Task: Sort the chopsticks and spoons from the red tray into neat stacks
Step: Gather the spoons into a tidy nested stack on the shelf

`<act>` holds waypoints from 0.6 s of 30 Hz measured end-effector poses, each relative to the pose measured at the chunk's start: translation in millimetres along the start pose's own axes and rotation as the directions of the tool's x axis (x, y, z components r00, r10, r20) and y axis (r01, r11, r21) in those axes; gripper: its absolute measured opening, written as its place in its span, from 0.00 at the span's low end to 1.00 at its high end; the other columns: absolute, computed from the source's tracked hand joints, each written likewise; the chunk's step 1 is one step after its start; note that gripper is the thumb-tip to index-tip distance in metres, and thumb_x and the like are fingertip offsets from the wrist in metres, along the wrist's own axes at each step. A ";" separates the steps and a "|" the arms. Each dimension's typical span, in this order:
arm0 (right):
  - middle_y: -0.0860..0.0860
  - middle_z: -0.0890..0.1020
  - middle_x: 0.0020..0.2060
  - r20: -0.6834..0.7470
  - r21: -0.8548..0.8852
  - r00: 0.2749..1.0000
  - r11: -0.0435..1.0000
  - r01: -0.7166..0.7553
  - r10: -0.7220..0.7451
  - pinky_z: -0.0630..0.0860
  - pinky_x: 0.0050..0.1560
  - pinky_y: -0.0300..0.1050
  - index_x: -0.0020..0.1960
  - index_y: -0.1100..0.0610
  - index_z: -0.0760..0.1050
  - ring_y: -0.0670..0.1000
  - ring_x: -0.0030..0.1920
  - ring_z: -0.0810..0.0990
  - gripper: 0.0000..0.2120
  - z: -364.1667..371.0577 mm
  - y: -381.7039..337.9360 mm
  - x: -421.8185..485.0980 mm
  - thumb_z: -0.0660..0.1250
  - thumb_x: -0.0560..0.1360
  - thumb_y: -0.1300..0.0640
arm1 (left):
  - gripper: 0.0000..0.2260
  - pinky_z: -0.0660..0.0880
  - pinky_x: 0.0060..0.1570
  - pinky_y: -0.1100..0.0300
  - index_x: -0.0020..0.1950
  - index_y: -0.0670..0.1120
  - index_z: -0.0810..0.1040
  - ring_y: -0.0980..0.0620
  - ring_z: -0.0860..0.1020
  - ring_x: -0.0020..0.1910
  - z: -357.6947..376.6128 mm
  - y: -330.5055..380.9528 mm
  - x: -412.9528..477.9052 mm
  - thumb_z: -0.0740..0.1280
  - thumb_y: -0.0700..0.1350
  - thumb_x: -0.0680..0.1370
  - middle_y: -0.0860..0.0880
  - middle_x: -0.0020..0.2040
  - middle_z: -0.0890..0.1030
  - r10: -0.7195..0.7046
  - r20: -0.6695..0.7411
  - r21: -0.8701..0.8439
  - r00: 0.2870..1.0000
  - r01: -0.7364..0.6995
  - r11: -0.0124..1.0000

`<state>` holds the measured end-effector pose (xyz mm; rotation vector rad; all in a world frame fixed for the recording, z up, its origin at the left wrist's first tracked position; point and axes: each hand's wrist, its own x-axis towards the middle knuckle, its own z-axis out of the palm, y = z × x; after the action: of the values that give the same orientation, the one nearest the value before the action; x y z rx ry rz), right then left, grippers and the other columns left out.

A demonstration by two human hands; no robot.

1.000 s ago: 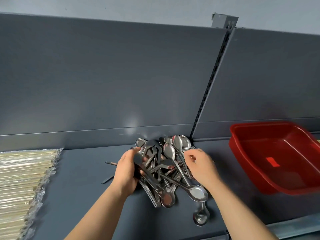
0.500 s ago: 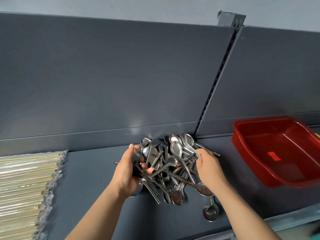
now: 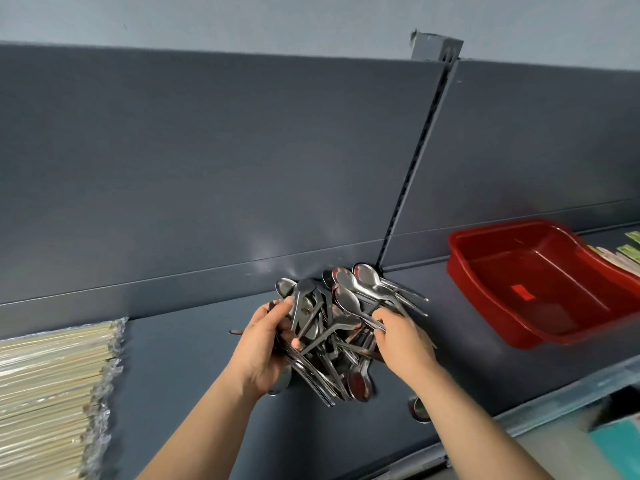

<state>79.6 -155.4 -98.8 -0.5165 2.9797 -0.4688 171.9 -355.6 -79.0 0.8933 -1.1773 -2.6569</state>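
A tangled heap of metal spoons [image 3: 332, 317] lies on the dark grey shelf [image 3: 180, 368], against its back wall. My left hand [image 3: 263, 348] grips a bundle of spoons at the heap's left side. My right hand [image 3: 401, 341] presses on the heap's right side, its fingers closed around spoon handles. One spoon [image 3: 417, 410] lies apart near the shelf's front edge, partly hidden by my right forearm. The red tray [image 3: 540, 327] stands to the right with nothing in it. Wrapped chopsticks [image 3: 52, 386] are stacked at the far left.
The shelf's upright slotted post [image 3: 415, 168] rises behind the spoons. A dark chopstick end [image 3: 237, 332] pokes out left of my left hand. Some packets [image 3: 623, 254] lie behind the tray. A lower ledge [image 3: 554, 400] runs along the shelf's front.
Both hands have closed in on the heap and squeezed the spoons into a tighter bundle. The long spoon that stuck out at the front is now drawn into the heap.
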 end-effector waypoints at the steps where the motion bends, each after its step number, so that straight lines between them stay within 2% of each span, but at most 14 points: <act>1: 0.49 0.83 0.48 -0.011 0.001 1.000 1.000 -0.005 0.005 0.71 0.40 0.43 0.59 0.50 0.76 0.54 0.47 0.80 0.10 -0.8 0.7 0.4 0.60 0.80 0.55 | 0.06 0.68 0.21 0.63 0.46 0.46 0.73 0.56 0.65 0.23 0.9 -0.4 -0.1 0.68 0.46 0.78 0.51 0.30 0.67 0.002 -0.006 -0.009 1.000 -0.003 1.000; 3: 0.48 0.84 0.50 -0.037 0.052 0.999 0.999 -0.011 0.013 0.69 0.41 0.42 0.64 0.48 0.76 0.52 0.49 0.81 0.14 -5.4 2.0 0.1 0.58 0.81 0.54 | 0.07 0.72 0.23 0.62 0.50 0.45 0.76 0.55 0.67 0.23 3.2 -1.1 0.5 0.65 0.48 0.80 0.49 0.32 0.68 0.008 -0.022 -0.015 1.000 -0.008 1.000; 4: 0.47 0.84 0.45 -0.040 0.134 0.999 0.991 0.001 0.005 0.69 0.40 0.43 0.62 0.47 0.77 0.51 0.44 0.80 0.14 -7.9 3.5 -1.0 0.58 0.80 0.54 | 0.09 0.75 0.24 0.60 0.52 0.45 0.77 0.55 0.68 0.24 4.4 -1.9 2.2 0.64 0.50 0.80 0.48 0.33 0.69 0.010 -0.024 -0.017 1.000 -0.011 1.000; 6: 0.46 0.78 0.31 -0.001 0.404 0.997 0.912 0.068 -0.075 0.68 0.34 0.45 0.52 0.40 0.79 0.45 0.30 0.71 0.13 -14.3 7.1 -6.3 0.60 0.79 0.55 | 0.11 0.79 0.28 0.57 0.52 0.44 0.76 0.52 0.74 0.27 9.6 -4.2 5.4 0.64 0.52 0.80 0.46 0.35 0.72 0.004 -0.015 -0.018 1.000 -0.004 1.000; 8: 0.44 0.74 0.26 0.022 0.587 0.988 0.802 0.111 -0.153 0.64 0.28 0.40 0.45 0.34 0.79 0.42 0.25 0.64 0.17 -20.4 8.5 -13.6 0.62 0.79 0.56 | 0.13 0.81 0.31 0.55 0.48 0.44 0.76 0.47 0.81 0.32 17.5 -8.6 8.3 0.66 0.54 0.78 0.44 0.36 0.76 -0.021 0.016 -0.014 1.000 0.021 1.000; 9: 0.42 0.74 0.26 0.035 0.624 0.983 0.772 0.118 -0.179 0.63 0.27 0.36 0.47 0.34 0.79 0.41 0.25 0.65 0.17 -21.8 8.5 -17.1 0.62 0.79 0.57 | 0.14 0.81 0.32 0.54 0.47 0.44 0.75 0.45 0.82 0.35 21.9 -11.0 9.8 0.67 0.55 0.77 0.43 0.38 0.78 -0.028 0.043 -0.016 0.999 0.029 0.999; 12: 0.44 0.76 0.28 0.125 0.662 0.963 0.743 0.097 -0.237 0.63 0.27 0.34 0.59 0.43 0.80 0.41 0.25 0.66 0.14 -23.5 8.7 -20.1 0.63 0.78 0.56 | 0.16 0.83 0.38 0.51 0.46 0.43 0.75 0.39 0.84 0.43 33.2 -19.7 16.5 0.69 0.56 0.73 0.41 0.40 0.83 -0.014 0.141 -0.002 0.990 0.015 1.000; 15: 0.43 0.77 0.29 0.225 0.632 0.930 0.770 0.089 -0.292 0.63 0.27 0.36 0.60 0.41 0.79 0.41 0.26 0.66 0.16 -27.4 15.5 -16.5 0.61 0.78 0.57 | 0.18 0.82 0.40 0.47 0.49 0.40 0.76 0.34 0.82 0.50 42.8 -27.9 20.8 0.74 0.53 0.71 0.38 0.41 0.84 -0.005 0.162 0.020 0.987 0.001 1.000; 16: 0.41 0.79 0.30 0.259 0.604 0.913 0.791 0.101 -0.314 0.65 0.29 0.35 0.61 0.43 0.79 0.41 0.27 0.67 0.16 -31.5 18.5 -14.2 0.61 0.78 0.56 | 0.18 0.82 0.38 0.49 0.50 0.40 0.76 0.35 0.83 0.48 45.3 -30.4 22.3 0.75 0.51 0.70 0.38 0.42 0.84 0.003 0.133 0.045 0.991 -0.009 0.999; 18: 0.39 0.82 0.35 0.319 0.593 0.877 0.798 0.110 -0.358 0.68 0.34 0.32 0.58 0.46 0.81 0.38 0.30 0.72 0.14 -40.9 24.1 -8.0 0.61 0.78 0.51 | 0.14 0.80 0.31 0.53 0.50 0.41 0.76 0.40 0.84 0.39 49.1 -36.9 26.4 0.74 0.47 0.71 0.39 0.41 0.82 0.019 0.075 0.069 0.997 -0.024 0.997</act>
<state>74.2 -119.5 -67.3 -0.8064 2.2164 -1.0602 128.2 -306.5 -91.6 0.7937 -1.2953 -2.6683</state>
